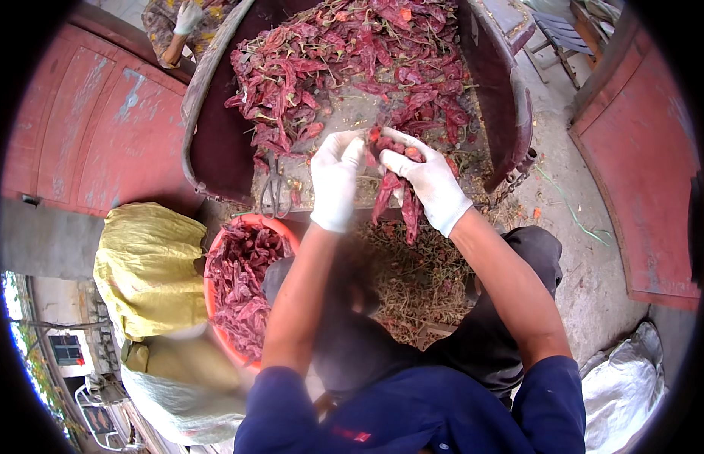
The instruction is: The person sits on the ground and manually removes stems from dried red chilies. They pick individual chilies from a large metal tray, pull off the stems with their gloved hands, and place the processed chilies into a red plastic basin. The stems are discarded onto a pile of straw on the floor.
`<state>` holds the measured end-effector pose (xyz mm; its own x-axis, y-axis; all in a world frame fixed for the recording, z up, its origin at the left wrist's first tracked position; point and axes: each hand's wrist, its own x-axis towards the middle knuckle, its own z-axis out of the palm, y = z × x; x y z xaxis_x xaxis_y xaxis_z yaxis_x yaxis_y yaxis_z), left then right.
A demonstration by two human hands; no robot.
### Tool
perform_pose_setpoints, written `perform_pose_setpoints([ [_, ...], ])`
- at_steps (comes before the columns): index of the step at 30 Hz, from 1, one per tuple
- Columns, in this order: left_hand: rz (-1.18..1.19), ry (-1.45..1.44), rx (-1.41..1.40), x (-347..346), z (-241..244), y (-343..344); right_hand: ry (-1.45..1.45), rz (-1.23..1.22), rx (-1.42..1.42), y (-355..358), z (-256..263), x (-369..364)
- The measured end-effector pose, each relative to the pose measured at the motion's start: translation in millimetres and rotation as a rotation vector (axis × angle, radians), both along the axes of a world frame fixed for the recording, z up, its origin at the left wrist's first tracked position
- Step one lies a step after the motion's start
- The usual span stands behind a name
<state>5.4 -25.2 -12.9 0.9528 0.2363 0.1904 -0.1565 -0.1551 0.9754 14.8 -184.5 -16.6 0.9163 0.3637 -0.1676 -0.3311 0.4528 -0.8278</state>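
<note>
My right hand (pixel 428 184), in a white knit glove, is closed around a small bunch of dried red chili peppers (pixel 410 213). Some of these hang below its fingers, and others stick out past the thumb. Close beside it, my left hand (pixel 336 177), gloved the same way, pinches at the end of a chili between the two hands; its fingertips partly hide the spot. Both hands are over the front edge of a dark red metal cart bed (pixel 352 116). A large heap of dried chilies (pixel 352 48) covers much of that bed. Metal scissors (pixel 274 193) lie left of my left hand.
An orange-red tub (pixel 211 309) of dried chilies stands by my left leg. Stems and debris (pixel 425 289) cover the ground between my legs. Yellow (pixel 150 267) and white sacks (pixel 627 386) flank me. A chain (pixel 513 187) hangs at the cart's right corner. Another person's gloved hand (pixel 188 17) is upper left.
</note>
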Motion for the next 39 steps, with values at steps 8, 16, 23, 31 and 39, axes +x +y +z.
perform_pose_setpoints([
  [8, -0.103, 0.073, -0.44, -9, 5, -10, 0.14, 0.007, 0.053, -2, -6, 2],
  [16, -0.19, -0.076, -0.674, -4, -9, -14, 0.132, -0.157, 0.011, 8, -9, 5],
  [23, -0.222, -0.109, -0.719, -7, -1, -10, 0.247, 0.115, 0.158, -7, -10, 14],
  [31, -0.206, -0.072, -0.781, -5, -5, 7, 0.142, 0.059, 0.078, 2, -3, 8],
  [39, 0.233, -0.222, -0.446, -4, 24, 49, -0.05, -0.08, -0.233, -2, -1, 5],
])
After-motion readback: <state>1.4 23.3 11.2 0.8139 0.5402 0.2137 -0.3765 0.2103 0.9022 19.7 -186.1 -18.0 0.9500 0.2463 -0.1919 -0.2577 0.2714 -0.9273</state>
